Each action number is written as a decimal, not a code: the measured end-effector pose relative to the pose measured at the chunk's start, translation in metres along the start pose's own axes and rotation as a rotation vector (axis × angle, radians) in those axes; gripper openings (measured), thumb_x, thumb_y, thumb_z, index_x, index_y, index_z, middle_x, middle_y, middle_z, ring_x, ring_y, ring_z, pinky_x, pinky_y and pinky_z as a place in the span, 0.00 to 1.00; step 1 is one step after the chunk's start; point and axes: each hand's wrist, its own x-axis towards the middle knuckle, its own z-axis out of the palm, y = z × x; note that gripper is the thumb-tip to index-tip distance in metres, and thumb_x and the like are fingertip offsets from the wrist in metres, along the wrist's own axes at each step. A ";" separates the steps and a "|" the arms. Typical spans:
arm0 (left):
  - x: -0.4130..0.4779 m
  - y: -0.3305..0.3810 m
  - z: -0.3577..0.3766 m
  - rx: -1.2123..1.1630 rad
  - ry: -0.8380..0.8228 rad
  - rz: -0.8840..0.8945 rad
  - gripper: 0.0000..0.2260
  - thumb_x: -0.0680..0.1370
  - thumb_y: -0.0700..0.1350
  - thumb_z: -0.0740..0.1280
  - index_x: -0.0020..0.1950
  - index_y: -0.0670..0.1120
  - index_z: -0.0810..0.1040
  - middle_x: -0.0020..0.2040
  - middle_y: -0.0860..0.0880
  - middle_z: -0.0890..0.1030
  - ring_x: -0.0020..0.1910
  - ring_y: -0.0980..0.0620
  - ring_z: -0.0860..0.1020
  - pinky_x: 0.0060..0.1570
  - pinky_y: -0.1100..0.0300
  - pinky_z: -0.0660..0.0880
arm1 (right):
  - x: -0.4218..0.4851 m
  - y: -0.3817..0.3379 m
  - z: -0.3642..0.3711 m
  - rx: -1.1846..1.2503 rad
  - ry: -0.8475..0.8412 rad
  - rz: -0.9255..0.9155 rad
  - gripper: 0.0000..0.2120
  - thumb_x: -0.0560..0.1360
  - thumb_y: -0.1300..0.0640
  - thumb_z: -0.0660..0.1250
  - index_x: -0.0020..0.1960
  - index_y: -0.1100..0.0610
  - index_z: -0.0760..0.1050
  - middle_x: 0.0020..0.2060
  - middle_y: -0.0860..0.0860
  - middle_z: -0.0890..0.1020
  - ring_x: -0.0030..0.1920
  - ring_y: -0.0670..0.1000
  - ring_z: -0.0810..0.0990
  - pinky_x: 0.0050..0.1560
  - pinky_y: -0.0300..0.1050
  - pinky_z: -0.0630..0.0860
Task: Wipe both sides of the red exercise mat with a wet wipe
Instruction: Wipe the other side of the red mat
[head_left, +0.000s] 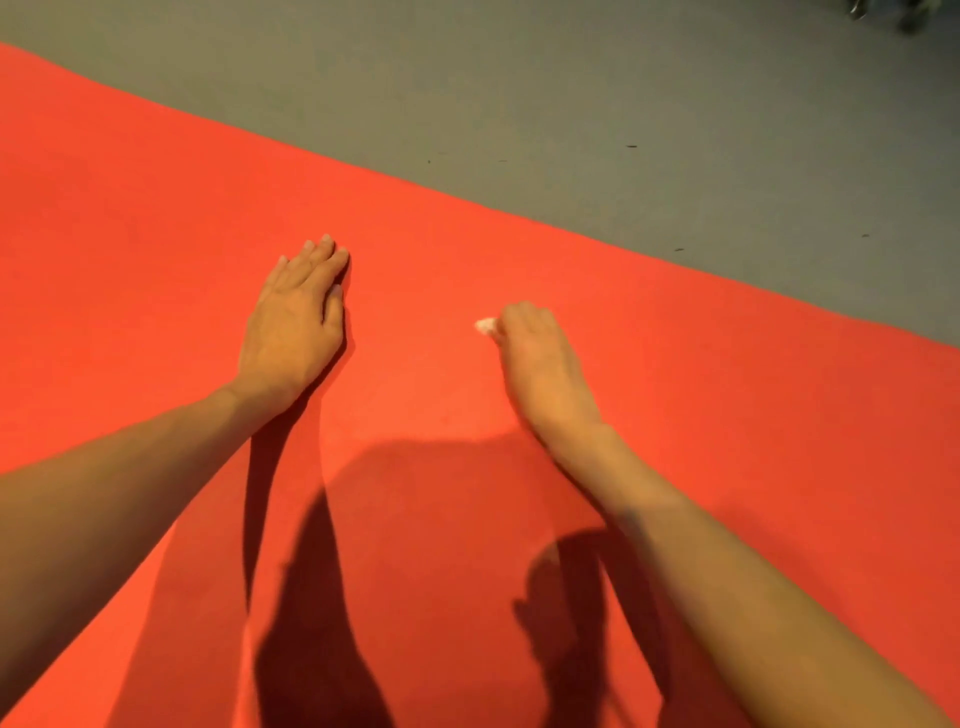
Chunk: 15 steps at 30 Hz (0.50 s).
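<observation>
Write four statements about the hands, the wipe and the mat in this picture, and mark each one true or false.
1. The left hand lies flat on the red mat with straight fingers. True.
2. The right hand holds nothing. False: its fingers pinch a small white wet wipe against the mat.
3. The mat is rolled up. False: it lies spread out on the grey floor.
4. The wipe sticks out of the right hand on the side facing the left hand. True.
</observation>
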 end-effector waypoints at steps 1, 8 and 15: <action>0.000 -0.001 0.000 -0.013 -0.010 -0.003 0.21 0.79 0.40 0.55 0.72 0.40 0.70 0.74 0.42 0.66 0.74 0.45 0.62 0.74 0.52 0.51 | 0.011 0.017 -0.012 -0.043 -0.010 0.140 0.05 0.71 0.69 0.61 0.43 0.68 0.76 0.38 0.62 0.79 0.44 0.55 0.75 0.45 0.48 0.75; 0.005 0.014 -0.006 -0.075 -0.052 -0.112 0.17 0.80 0.36 0.57 0.69 0.39 0.71 0.74 0.39 0.64 0.75 0.41 0.60 0.73 0.48 0.50 | 0.024 0.048 0.033 -0.221 -0.043 0.516 0.10 0.80 0.61 0.57 0.52 0.66 0.73 0.49 0.64 0.77 0.51 0.64 0.75 0.51 0.52 0.64; 0.009 0.032 -0.017 0.014 -0.105 -0.125 0.17 0.72 0.32 0.58 0.59 0.35 0.74 0.61 0.33 0.74 0.62 0.34 0.70 0.62 0.44 0.66 | -0.036 -0.101 0.060 0.003 -0.322 -0.027 0.07 0.80 0.61 0.56 0.48 0.61 0.71 0.42 0.58 0.75 0.44 0.58 0.74 0.45 0.52 0.70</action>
